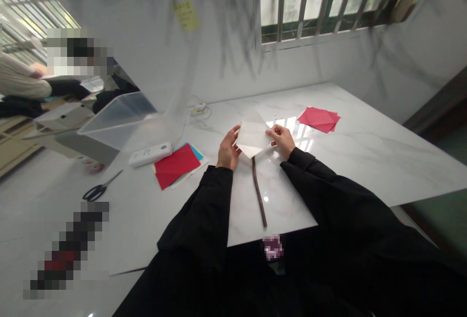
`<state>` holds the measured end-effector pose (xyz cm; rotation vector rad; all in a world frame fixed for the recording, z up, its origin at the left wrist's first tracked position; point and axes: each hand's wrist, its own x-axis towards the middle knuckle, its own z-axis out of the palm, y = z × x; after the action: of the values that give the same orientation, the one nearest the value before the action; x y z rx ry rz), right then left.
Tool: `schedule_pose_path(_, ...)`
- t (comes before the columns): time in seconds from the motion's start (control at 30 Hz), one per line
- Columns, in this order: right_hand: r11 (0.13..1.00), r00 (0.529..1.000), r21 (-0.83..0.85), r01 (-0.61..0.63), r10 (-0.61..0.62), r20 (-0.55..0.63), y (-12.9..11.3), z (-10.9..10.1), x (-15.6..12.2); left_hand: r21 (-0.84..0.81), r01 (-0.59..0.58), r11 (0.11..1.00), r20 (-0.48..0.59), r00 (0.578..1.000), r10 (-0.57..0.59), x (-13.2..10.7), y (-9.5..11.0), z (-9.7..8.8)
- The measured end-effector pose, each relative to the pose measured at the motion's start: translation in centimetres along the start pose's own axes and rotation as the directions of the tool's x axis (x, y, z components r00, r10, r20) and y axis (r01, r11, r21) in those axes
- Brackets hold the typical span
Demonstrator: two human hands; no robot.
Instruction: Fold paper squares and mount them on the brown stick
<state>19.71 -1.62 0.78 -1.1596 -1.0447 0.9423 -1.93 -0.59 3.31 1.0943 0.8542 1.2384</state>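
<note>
A white sheet of paper (252, 134) is held up over the table between my two hands, one corner pointing toward me. My left hand (229, 149) grips its left edge, thumb and fingers on either side. My right hand (282, 138) pinches the right corner between thumb and fingers. Below the paper a thin brown stick (258, 190) lies on the tabletop, its upper end hidden by the sheet. To the left lies a small pile of coloured papers (177, 164), red on top, with blue and white edges showing.
Red paper sheets (319, 118) lie at the right of the marble-patterned table (365, 161). A white device (151, 154), black-handled scissors (100, 189) and a clear plastic bin (120, 120) are on the left. A white cable (200, 109) lies by the wall. Other people sit far left.
</note>
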Motion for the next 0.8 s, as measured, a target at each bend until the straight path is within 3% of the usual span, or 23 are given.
schedule_pose_path(0.13, 1.000, 1.000, -0.013, 0.011, -0.010, 0.029, 0.0, 0.0, -0.1, 0.036, -0.010, 0.999, -0.074, 0.997, 0.012, 0.2, -0.9, 0.0)
schedule_pose_path(0.33, 1.000, 0.994, 0.004, 0.023, -0.024, 0.107, -0.6, 0.2, -0.5, 0.025, -0.032, 0.999, -0.019, 0.999, 0.032, 0.4, -1.8, 0.1)
schedule_pose_path(0.5, 0.931, 0.971, 0.301, -0.207, 0.158, 0.179, -1.7, 0.4, -0.9, 0.024, -0.022, 0.999, -0.067, 0.997, 0.023, 0.4, -1.9, -0.1)
schedule_pose_path(0.57, 0.898, 0.953, 0.340, -0.280, 0.219, 0.208, -1.7, 0.5, -1.0, 0.018, -0.023, 1.000, -0.084, 0.996, 0.025, 0.5, -1.8, -0.2)
schedule_pose_path(0.67, 0.918, 0.939, 0.280, -0.280, 0.201, 0.278, -1.4, 0.7, -1.1, 0.021, -0.020, 1.000, -0.101, 0.995, 0.022, 0.5, -1.7, -0.2)
schedule_pose_path(0.8, 0.983, 0.921, 0.116, -0.143, 0.089, 0.379, -0.5, 0.9, -1.3, 0.033, -0.022, 0.999, -0.095, 0.995, 0.025, 0.4, -1.9, -0.1)
